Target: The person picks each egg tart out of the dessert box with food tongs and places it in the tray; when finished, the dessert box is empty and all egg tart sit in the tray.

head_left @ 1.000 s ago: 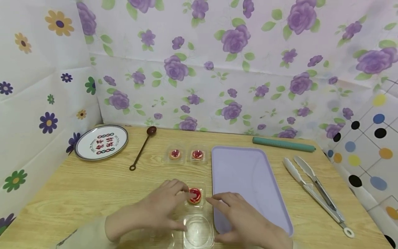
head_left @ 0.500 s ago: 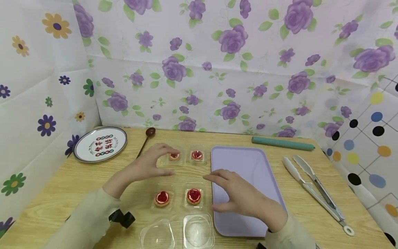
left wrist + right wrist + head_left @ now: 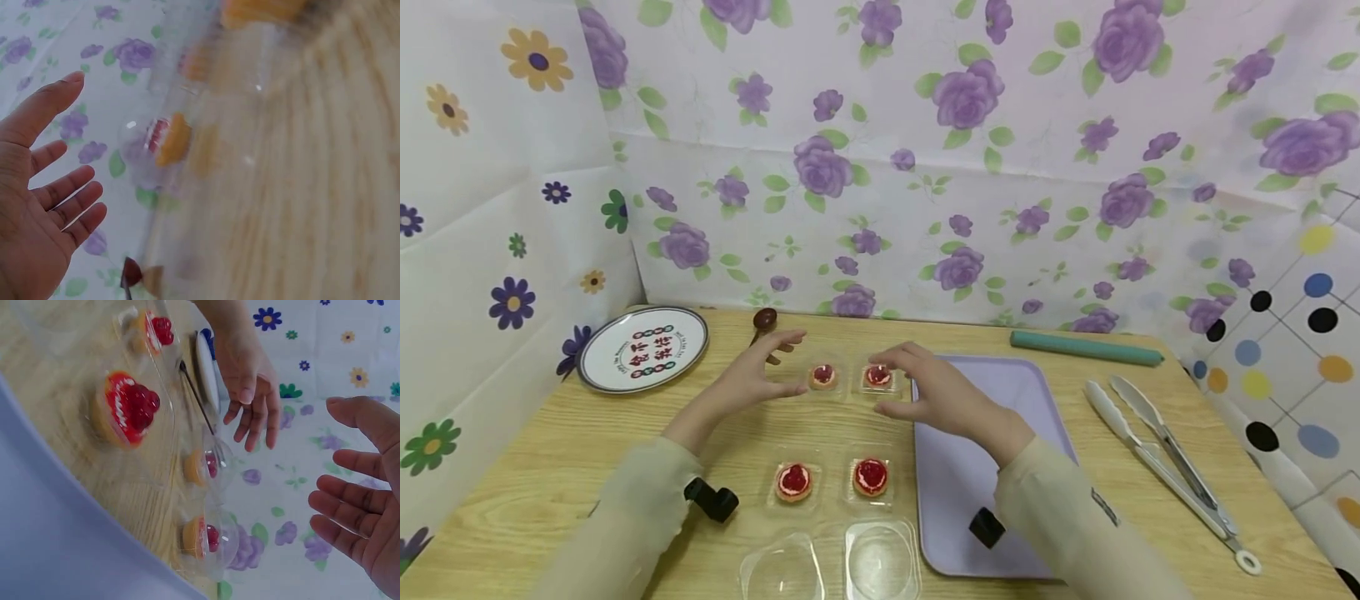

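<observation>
My left hand [image 3: 741, 379] hovers beside the back left cherry tart [image 3: 823, 377], fingers spread and holding nothing. My right hand [image 3: 936, 390] is just right of the back right tart [image 3: 878, 377], its fingertips overlapping that tart's clear box in the head view. Both back tarts sit under domed clear lids, as the right wrist view shows. Nearer me, the front left tart [image 3: 793, 482] and front right tart [image 3: 870, 477] rest in uncovered clear boxes. Nothing lies between the fingers of the left hand [image 3: 53, 187] or the right hand [image 3: 362, 494] in the wrist views.
Two clear lids [image 3: 882, 562] lie at the table's front. A lilac tray [image 3: 992, 492] sits under my right forearm. Steel tongs [image 3: 1172, 471] and a green roll [image 3: 1086, 348] are at right. A white plate [image 3: 606, 354] and a brown ladle [image 3: 765, 319] are at back left.
Both hands have moved away from the front tarts to the back pair, the left first and the right after it. The front left tart, earlier covered by my left hand, now shows.
</observation>
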`<state>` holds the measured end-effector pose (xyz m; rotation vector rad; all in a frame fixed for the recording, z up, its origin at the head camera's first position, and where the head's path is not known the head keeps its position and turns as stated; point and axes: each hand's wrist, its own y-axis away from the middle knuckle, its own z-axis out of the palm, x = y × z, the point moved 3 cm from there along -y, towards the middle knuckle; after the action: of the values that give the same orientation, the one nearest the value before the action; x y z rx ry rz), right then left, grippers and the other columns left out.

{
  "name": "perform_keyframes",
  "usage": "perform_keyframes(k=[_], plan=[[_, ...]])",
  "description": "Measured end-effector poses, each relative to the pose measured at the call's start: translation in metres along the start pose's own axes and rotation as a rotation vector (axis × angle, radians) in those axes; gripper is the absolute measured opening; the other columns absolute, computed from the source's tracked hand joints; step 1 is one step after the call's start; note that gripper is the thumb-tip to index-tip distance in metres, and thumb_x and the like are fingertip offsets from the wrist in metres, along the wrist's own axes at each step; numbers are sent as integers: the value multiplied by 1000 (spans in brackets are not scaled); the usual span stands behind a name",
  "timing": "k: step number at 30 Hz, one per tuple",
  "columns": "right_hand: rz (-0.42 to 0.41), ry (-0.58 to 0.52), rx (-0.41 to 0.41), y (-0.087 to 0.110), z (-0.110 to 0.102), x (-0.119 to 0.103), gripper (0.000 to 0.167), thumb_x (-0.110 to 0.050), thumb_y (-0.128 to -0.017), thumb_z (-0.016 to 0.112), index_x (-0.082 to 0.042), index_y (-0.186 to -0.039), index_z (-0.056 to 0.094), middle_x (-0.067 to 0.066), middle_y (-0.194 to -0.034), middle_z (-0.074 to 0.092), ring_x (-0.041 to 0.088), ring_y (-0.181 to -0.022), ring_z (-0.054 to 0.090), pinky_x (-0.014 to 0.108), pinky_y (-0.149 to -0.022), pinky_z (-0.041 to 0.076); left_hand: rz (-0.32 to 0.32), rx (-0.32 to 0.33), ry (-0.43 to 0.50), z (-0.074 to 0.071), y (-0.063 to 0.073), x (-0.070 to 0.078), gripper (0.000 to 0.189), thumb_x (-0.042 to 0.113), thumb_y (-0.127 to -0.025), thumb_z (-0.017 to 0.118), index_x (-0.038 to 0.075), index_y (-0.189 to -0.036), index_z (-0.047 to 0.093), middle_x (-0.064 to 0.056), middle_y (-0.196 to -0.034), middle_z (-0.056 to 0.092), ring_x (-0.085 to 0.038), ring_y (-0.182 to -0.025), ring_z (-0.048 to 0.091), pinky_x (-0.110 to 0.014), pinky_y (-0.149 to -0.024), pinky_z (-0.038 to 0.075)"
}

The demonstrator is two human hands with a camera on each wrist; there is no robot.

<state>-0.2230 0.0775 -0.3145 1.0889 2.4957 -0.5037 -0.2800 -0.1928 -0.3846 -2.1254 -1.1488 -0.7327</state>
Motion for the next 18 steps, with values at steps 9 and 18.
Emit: perform_keyframes(k=[9, 18], plan=[[65, 27, -50, -54, 8, 13, 57, -35, -88, 69, -14, -137, 51, 8, -136, 52, 26, -122, 53, 44, -100, 47, -95, -30, 93, 5, -2, -29, 83, 16, -83, 76, 7, -149, 27, -23, -146, 37, -38, -125, 44, -54, -101, 41], [122, 51, -129, -96, 32, 30, 63, -39, -87, 69, -13, -139, 48, 8, -146, 46, 27, -127, 50, 44, -105, 44, -92, -45, 67, 17, -2, -39, 85, 20, -80, 78, 0, -147, 29, -23, -141, 45, -34, -114, 51, -44, -89, 46]])
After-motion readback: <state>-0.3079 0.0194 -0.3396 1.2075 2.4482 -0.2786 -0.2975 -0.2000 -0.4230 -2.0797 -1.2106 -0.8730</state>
